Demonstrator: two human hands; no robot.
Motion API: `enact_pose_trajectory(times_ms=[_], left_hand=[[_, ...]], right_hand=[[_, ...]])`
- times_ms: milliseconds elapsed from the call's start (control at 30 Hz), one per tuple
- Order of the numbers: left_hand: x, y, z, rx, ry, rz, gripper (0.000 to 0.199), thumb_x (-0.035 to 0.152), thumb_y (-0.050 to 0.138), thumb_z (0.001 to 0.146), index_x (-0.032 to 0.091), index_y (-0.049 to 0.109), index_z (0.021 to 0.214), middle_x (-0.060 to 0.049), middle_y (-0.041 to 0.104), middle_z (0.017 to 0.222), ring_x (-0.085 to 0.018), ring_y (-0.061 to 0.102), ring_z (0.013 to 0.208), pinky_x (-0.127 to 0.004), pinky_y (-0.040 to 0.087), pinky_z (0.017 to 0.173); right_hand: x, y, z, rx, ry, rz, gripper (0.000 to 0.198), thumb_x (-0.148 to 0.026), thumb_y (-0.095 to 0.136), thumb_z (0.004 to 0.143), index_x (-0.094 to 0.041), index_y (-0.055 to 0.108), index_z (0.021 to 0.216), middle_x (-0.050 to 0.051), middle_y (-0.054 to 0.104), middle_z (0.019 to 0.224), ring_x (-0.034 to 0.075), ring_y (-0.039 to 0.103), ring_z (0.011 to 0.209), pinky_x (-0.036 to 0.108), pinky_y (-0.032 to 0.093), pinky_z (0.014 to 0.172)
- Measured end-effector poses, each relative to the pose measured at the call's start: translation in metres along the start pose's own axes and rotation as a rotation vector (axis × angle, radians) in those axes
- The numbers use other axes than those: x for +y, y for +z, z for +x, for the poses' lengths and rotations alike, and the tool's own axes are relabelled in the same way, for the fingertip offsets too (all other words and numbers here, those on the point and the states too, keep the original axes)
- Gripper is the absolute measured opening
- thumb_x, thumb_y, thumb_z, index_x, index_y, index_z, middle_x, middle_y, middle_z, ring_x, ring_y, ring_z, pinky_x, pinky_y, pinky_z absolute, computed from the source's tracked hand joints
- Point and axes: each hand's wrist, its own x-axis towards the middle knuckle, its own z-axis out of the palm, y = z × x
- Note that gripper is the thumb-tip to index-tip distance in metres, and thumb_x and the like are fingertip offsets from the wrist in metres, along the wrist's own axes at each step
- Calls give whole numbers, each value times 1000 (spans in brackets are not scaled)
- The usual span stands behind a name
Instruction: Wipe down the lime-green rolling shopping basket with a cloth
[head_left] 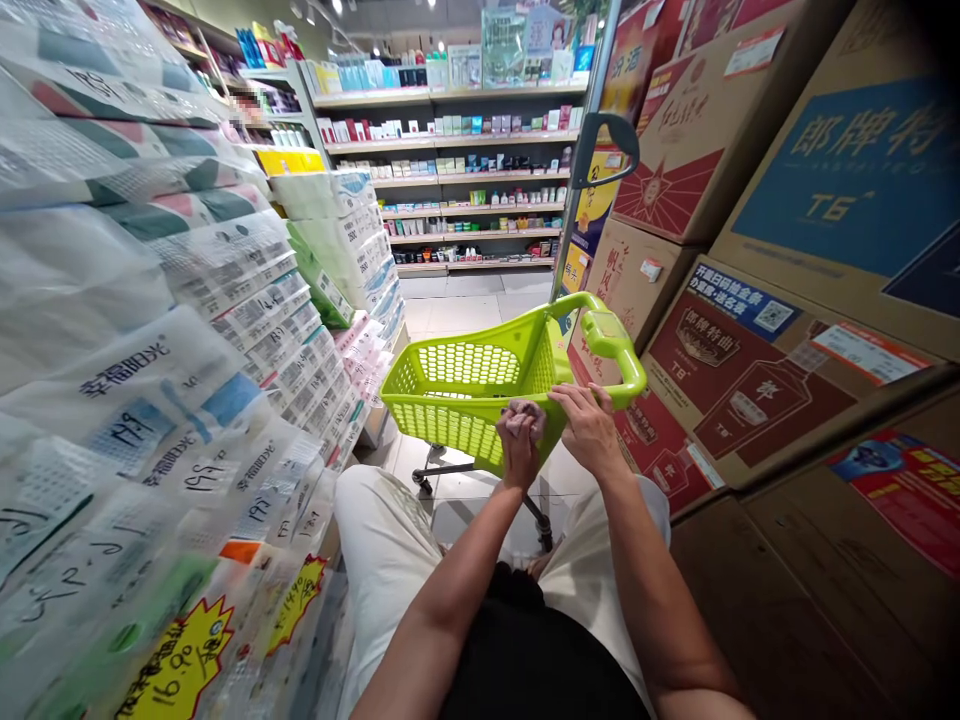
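A lime-green plastic shopping cart with perforated sides stands turned sideways in front of me. My left hand is closed around a crumpled greyish-pink cloth, which it presses against the near side of the basket just below the rim. Close beside it, my right hand has its fingers hooked over the basket's rim near the handle end. The cart's curved handle rises to the right of that hand. Nothing visible lies inside the basket.
Wrapped tissue packs are piled high on the left. Stacked liquor cartons form a wall on the right. A trolley handle stands upright by the cartons. Shelves of small boxed goods line the back, beyond a tiled floor.
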Motion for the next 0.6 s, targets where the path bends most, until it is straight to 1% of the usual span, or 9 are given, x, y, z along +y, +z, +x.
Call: enact_pose_trajectory(times_ms=[67, 133, 200, 267, 367, 400, 467, 500, 600], left_hand=[[-2, -2, -6, -71, -42, 18, 37, 10, 51, 92, 22, 69, 122, -16, 56, 135, -30, 50, 134, -53, 43, 116], [-9, -9, -25, -160, -111, 38, 40, 7, 50, 88, 23, 71, 119, -15, 57, 133, -30, 52, 130, -52, 47, 112], [-17, -16, -43, -212, -155, 37, 44, 6, 50, 84, 23, 73, 118, -14, 59, 127, -30, 55, 125, -51, 50, 109], [-22, -18, -45, -162, -165, 27, 47, 5, 49, 81, 22, 72, 119, -15, 61, 123, -31, 56, 124, -52, 50, 108], [-21, -16, -20, 50, -152, 26, 50, 6, 50, 80, 19, 68, 124, -18, 58, 132, -35, 51, 132, -56, 45, 113], [-20, -15, -10, 97, -148, 23, 50, 6, 50, 80, 19, 67, 125, -19, 56, 135, -35, 49, 135, -57, 44, 114], [-21, -17, -1, 124, -173, 14, 49, 7, 51, 80, 19, 67, 124, -19, 56, 136, -35, 49, 135, -57, 43, 114], [-23, -20, -2, 115, -209, 13, 48, 7, 52, 79, 20, 67, 123, -19, 58, 132, -34, 51, 133, -56, 44, 113], [-30, -29, -24, 69, -329, 26, 47, 7, 54, 75, 21, 68, 117, -15, 62, 116, -32, 59, 118, -53, 50, 106]], right_hand=[[0, 0, -1, -1, -8, 7, 57, -1, 46, 78, -24, 67, 126, 4, 72, 133, 21, 59, 129, 42, 21, 123], [0, 0, -2, 6, -13, 15, 61, 0, 45, 76, -24, 67, 127, 4, 72, 134, 20, 59, 130, 41, 20, 123], [-2, 2, -2, 21, -6, 12, 61, 1, 45, 75, -24, 67, 126, 3, 72, 132, 20, 59, 129, 41, 20, 123], [-5, 5, -1, 32, 16, -13, 57, 0, 46, 76, -24, 68, 123, 4, 73, 129, 21, 60, 126, 41, 21, 121], [-11, 8, 2, 25, 43, -76, 53, -2, 50, 78, -24, 69, 123, 5, 74, 125, 24, 60, 121, 43, 21, 118], [-13, 9, 3, 21, 43, -93, 53, -3, 51, 78, -23, 69, 124, 6, 74, 126, 25, 59, 121, 43, 21, 117], [-15, 9, 3, 20, 34, -111, 56, -3, 51, 77, -23, 68, 127, 6, 73, 128, 26, 57, 123, 44, 21, 117], [-15, 10, 2, 24, 28, -113, 57, -3, 52, 77, -23, 67, 128, 6, 73, 129, 26, 56, 125, 44, 20, 117], [-14, 14, -1, 51, 19, -108, 57, -5, 52, 77, -24, 66, 129, 6, 72, 129, 26, 54, 126, 45, 19, 119]])
